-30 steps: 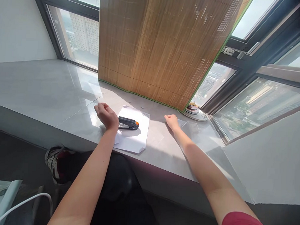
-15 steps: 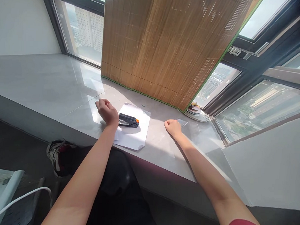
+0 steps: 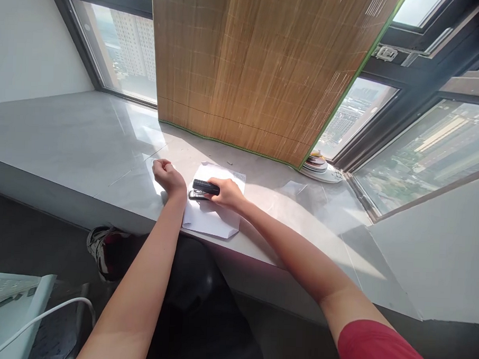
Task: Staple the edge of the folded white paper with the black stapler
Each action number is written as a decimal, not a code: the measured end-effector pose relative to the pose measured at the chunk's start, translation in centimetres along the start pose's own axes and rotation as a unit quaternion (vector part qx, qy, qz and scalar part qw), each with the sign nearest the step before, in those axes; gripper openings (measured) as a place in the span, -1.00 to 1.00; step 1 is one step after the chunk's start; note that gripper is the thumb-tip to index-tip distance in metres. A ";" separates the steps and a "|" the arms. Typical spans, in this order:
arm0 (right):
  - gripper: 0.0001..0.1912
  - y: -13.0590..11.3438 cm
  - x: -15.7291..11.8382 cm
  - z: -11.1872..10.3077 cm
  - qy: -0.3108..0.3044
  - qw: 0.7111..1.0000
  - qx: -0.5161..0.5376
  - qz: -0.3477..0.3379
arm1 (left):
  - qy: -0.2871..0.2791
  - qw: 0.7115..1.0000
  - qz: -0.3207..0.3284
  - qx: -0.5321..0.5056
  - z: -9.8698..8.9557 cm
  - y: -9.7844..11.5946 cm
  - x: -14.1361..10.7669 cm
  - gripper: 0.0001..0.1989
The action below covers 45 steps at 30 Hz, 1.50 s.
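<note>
My right hand (image 3: 228, 193) is wrapped around the rear end of a black stapler (image 3: 206, 187). The stapler's jaw points left and shows a gap between its top arm and base. Under it on the ledge lie white paper sheets (image 3: 211, 223), with a folded or lifted corner at the lower right. To the left of the stapler, my left hand (image 3: 169, 177) is loosely curled into a fist, and nothing shows in it. Its wrist is beside the left edge of the paper.
The grey tiled window ledge (image 3: 117, 158) spans the view. A bamboo mat (image 3: 244, 68) with green edging hangs behind the paper. Stacked plates (image 3: 319, 167) stand near the right window. A white perforated rack (image 3: 12, 302) and a white cable (image 3: 47, 314) are at lower left.
My right hand has moved left from the bare ledge onto the stapler and gripped its rear end. My left hand stays curled in about the same place. The view has shifted slightly.
</note>
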State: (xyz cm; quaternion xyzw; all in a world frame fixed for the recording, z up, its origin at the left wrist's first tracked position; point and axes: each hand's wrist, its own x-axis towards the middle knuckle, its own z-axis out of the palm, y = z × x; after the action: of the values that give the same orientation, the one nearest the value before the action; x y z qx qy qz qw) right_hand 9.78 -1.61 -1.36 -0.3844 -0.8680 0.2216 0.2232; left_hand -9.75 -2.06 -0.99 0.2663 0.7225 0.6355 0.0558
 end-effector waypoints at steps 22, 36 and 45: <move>-0.61 6.7 -10.1 -7.3 0.247 0.963 0.104 -0.021 | -0.326 0.938 0.120 -0.025 4.0 11.1 -3.0 -0.85; -0.52 14.7 -9.6 -11.2 0.386 0.863 0.224 0.235 | -0.428 0.808 0.352 0.203 10.9 2.1 -6.6 -0.73; -0.45 5.8 -9.3 -6.1 0.014 0.982 0.029 -0.188 | -0.445 0.736 0.447 0.247 12.1 2.6 -9.5 -0.73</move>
State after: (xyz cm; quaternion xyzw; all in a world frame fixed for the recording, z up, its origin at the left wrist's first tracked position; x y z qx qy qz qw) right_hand 22.13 -3.88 -1.72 -0.2111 -0.9147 0.1954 0.2839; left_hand 4.27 4.51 -3.23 0.8154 0.5447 0.1955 0.0129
